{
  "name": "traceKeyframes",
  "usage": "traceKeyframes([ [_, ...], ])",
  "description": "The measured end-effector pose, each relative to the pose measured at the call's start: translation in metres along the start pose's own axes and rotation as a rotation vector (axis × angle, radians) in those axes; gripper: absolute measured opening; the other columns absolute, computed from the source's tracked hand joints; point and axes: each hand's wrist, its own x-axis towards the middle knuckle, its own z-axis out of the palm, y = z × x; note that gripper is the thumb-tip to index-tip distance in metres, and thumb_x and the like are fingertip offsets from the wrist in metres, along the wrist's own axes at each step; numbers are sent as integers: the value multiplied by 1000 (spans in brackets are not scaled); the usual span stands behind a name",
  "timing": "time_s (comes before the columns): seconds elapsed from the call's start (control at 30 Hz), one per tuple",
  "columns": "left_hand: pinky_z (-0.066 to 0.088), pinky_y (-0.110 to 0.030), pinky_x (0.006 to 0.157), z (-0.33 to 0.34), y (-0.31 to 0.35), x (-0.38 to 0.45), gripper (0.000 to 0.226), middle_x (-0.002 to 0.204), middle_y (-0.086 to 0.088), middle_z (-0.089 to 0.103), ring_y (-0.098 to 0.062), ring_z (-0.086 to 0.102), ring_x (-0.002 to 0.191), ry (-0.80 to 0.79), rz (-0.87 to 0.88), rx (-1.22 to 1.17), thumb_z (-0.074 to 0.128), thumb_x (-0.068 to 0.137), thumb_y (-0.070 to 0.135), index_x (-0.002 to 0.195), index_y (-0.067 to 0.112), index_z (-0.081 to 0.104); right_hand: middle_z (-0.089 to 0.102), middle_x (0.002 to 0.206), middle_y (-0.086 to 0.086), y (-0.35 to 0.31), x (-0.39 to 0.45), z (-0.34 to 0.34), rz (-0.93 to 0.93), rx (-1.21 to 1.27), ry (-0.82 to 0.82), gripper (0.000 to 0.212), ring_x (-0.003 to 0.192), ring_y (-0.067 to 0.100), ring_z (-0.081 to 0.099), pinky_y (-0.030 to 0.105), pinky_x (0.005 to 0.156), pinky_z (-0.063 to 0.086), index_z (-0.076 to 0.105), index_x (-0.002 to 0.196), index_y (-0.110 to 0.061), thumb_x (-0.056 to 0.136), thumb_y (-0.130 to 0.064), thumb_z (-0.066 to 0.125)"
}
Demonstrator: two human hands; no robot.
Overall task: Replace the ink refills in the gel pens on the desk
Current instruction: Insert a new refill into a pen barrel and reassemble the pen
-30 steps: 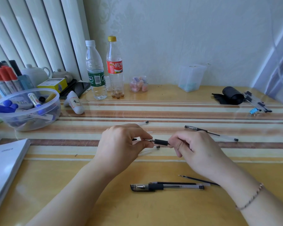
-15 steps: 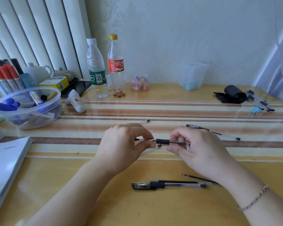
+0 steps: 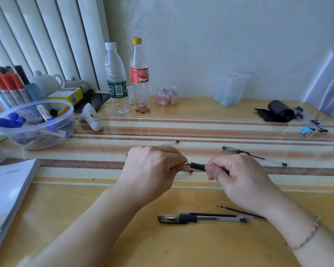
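nearest on the glossy yellow wooden table [image 3: 85, 218], a capped clear-barrelled gel pen with black grip [image 3: 201, 218] and a thin black ink refill [image 3: 239, 211] are lying left to right. beyond them, a gel pen with black rubber grip [image 3: 198, 166] is being held level, its long axis running hand to hand. its tip end is being pinched by the left hand [image 3: 152, 168]; its barrel is being gripped by the right hand [image 3: 239, 176]. farther off, another clear pen [image 3: 255, 156] is lying.
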Motion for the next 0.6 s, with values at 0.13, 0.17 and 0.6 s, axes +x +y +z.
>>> traceKeyframes([
  [0.13,46,-23,50,-1,3,0,29,60,13,63,-3,54,51,-64,-245,-113,53,85,50,108,37,64,60,52,-5,5,1,-8,-28,-46,72,30,49,14,53,27,46,40,64,80,-33,90,-53,43],
  [0.17,43,-22,51,0,1,-1,33,63,10,61,-4,52,52,-120,-297,-197,46,86,44,118,38,55,65,58,-3,7,1,-10,-18,-22,67,28,52,14,57,31,49,46,61,85,-35,90,-54,42],
  [0.6,46,-6,63,4,-15,-4,28,86,12,69,5,63,71,-211,-395,-313,55,89,-2,105,20,59,62,82,-15,8,-1,-17,-110,25,100,3,55,13,56,30,54,48,55,89,-36,87,-38,54],
])
